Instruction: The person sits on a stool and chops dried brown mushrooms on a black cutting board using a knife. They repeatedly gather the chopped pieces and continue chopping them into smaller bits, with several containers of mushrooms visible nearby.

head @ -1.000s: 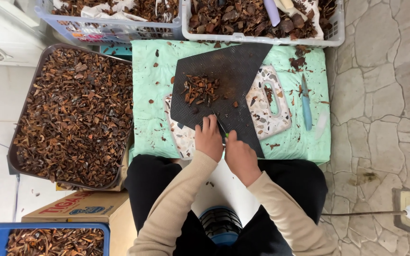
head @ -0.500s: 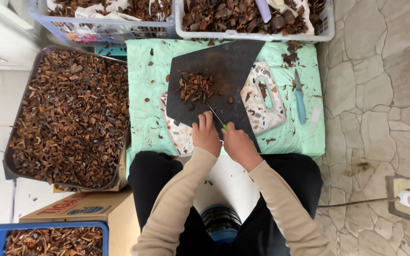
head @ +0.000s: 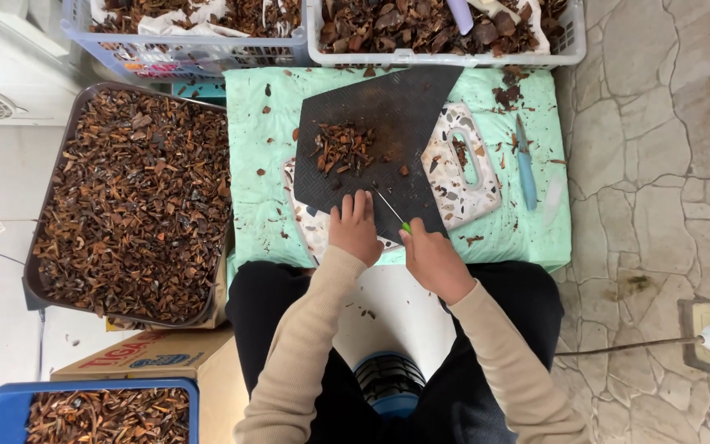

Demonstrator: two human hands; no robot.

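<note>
Right grip (head: 431,256) holds one knife (head: 391,210); two baskets (head: 445,56).

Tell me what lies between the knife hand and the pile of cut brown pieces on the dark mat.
Nothing visible: bare black rubber mat separates the right hand, gripping the green-handled knife, from the pile of brown pieces. The left hand sits beside it.

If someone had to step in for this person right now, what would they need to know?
Left hand: flat on the near edge of the dark mat, pressing something down; what is under it is hidden.
Right hand: grips a green-handled knife, blade angled toward the left hand.
Done: a small pile of cut pieces sits on the mat; the big tray on the left is full of brown pieces.
Left: the baskets at the far edge hold uncut brown material. A spare blue knife lies on the right.
</note>
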